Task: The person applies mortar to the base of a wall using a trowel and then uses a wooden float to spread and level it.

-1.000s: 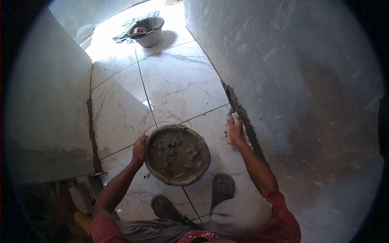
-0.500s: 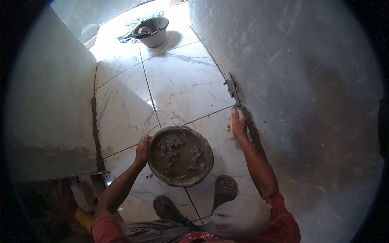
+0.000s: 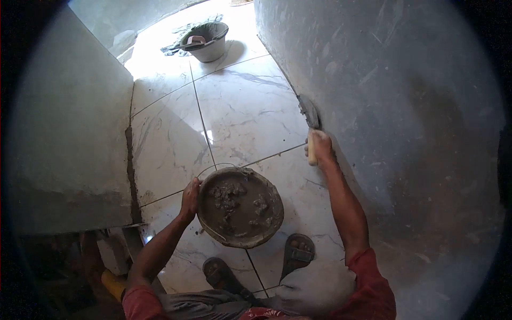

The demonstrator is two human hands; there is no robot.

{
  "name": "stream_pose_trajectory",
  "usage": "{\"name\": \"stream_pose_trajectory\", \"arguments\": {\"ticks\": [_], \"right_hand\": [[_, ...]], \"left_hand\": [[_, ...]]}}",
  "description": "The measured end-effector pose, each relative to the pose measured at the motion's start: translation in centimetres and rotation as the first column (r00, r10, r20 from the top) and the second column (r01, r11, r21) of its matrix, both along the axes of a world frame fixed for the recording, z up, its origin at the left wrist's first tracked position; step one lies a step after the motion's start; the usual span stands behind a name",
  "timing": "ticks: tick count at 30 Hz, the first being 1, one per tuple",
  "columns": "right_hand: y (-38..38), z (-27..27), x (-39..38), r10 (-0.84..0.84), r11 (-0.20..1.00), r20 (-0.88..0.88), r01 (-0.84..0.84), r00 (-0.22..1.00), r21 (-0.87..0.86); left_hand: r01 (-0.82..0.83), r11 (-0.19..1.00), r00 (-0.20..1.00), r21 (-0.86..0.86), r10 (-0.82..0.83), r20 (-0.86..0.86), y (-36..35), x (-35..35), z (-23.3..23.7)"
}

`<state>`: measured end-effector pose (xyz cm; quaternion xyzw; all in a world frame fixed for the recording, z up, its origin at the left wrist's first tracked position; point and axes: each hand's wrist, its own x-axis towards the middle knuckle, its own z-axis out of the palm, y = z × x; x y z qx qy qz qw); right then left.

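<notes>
My right hand (image 3: 322, 145) is wrapped round the wooden handle of a trowel (image 3: 309, 111). Its grey, mortar-smeared blade points away from me, against the foot of the right wall (image 3: 394, 112), where wall and floor meet. My left hand (image 3: 190, 199) grips the left rim of a bucket (image 3: 273, 188), its fingers partly hidden at the side. Wet grey mortar (image 3: 226, 196) fills much of this bucket, with rough lumps on the surface. A thin wire handle loops over the far side of the rim.
A second bucket (image 3: 209, 52) stands farther off on the tiled floor (image 3: 245, 112), a pinkish object (image 3: 196, 40) inside it. To the left rises a grey wall (image 3: 74, 128). My sandalled feet are just below the near bucket. Dark clutter lies at the lower left.
The trowel and my right hand have moved slightly up along the wall's foot, and the blade has turned to show more of its face. My left hand stays on the bucket.
</notes>
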<state>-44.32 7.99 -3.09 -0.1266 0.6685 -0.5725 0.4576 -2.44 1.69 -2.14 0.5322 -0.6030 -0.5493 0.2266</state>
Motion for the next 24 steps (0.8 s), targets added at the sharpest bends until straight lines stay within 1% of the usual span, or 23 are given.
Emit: {"name": "stream_pose_trajectory", "arguments": {"ticks": [2,3,4,6,7,9,10,11,12,13,14,16,18,20,21,22,23,24], "right_hand": [[1.5,-0.7,1.4,-0.032,0.999,-0.24,0.038,0.97,0.021],[2.0,-1.3,2.1,-0.043,0.999,-0.252,0.041,0.967,-0.015],[2.4,-1.7,2.3,-0.043,0.999,-0.251,0.04,0.967,-0.015],[3.0,-2.0,2.6,0.035,0.999,-0.401,-0.021,0.915,0.04],[2.8,-2.4,2.6,0.03,0.999,-0.4,-0.014,0.916,0.041],[1.4,-3.1,2.5,0.091,0.995,-0.461,-0.066,0.883,0.07],[0.8,-3.1,2.6,0.086,0.996,-0.459,-0.063,0.884,0.067],[0.0,-3.0,2.7,0.086,0.995,-0.413,-0.061,0.907,0.073],[-0.8,-2.9,2.6,0.086,0.995,-0.366,-0.061,0.927,0.079],[-1.5,-2.5,2.4,0.099,0.991,-0.357,-0.061,0.929,0.116],[-2.2,-2.3,2.0,0.096,0.992,-0.355,-0.06,0.93,0.112],[-2.9,-2.5,1.5,0.051,0.995,-0.259,-0.028,0.965,0.093],[-2.9,-3.0,1.3,0.042,0.997,-0.289,-0.023,0.956,0.07],[-2.7,-3.5,1.2,0.035,0.999,-0.319,-0.021,0.947,0.047],[-2.0,-3.1,1.7,0.007,1.0,-0.323,-0.005,0.946,0.005],[-1.3,-3.0,2.2,-0.021,0.999,-0.326,0.01,0.945,-0.035],[-0.5,-3.2,2.7,-0.02,0.999,-0.323,0.01,0.946,-0.031],[0.2,-3.3,3.1,-0.031,0.999,-0.406,0.01,0.913,-0.053]], "left_hand": [[0.028,1.0,0.998,-0.001,-0.028,0.056,0.6,-1.0,2.3],[0.027,1.0,0.998,0.0,-0.027,0.059,0.4,-0.9,2.0],[0.031,0.999,0.998,-0.01,-0.031,0.058,0.2,-0.7,1.4],[0.041,0.999,0.998,-0.018,-0.039,0.057,0.1,-0.5,0.9],[0.021,1.0,0.998,0.003,-0.021,0.054,0.2,-0.5,0.9],[0.005,1.0,0.999,0.017,-0.006,0.053,0.0,-0.4,0.5],[0.003,1.0,1.0,0.018,-0.003,0.018,-0.1,-0.2,0.0],[0.001,1.0,1.0,0.017,0.0,-0.018,-0.2,0.0,-0.3],[0.003,1.0,1.0,0.014,-0.003,-0.016,-0.1,-0.1,-0.2],[0.004,1.0,1.0,0.013,-0.004,-0.019,0.0,-0.1,0.0],[0.005,1.0,1.0,0.012,-0.004,-0.021,0.0,-0.2,0.1],[0.002,1.0,1.0,0.011,-0.002,0.005,0.2,-0.5,1.0],[0.001,1.0,1.0,0.01,-0.001,0.027,0.2,-0.6,1.0],[-0.021,0.999,1.0,0.032,0.021,-0.005,0.1,-0.3,0.2],[-0.023,0.999,1.0,0.032,0.023,-0.004,-0.1,-0.1,-0.1],[-0.013,1.0,1.0,0.004,0.013,0.02,-0.2,0.0,-0.3],[-0.001,1.0,0.999,-0.021,0.002,0.046,-0.2,0.2,-0.4],[-0.001,1.0,0.999,-0.02,0.002,0.047,-0.1,0.0,-0.3]]}}
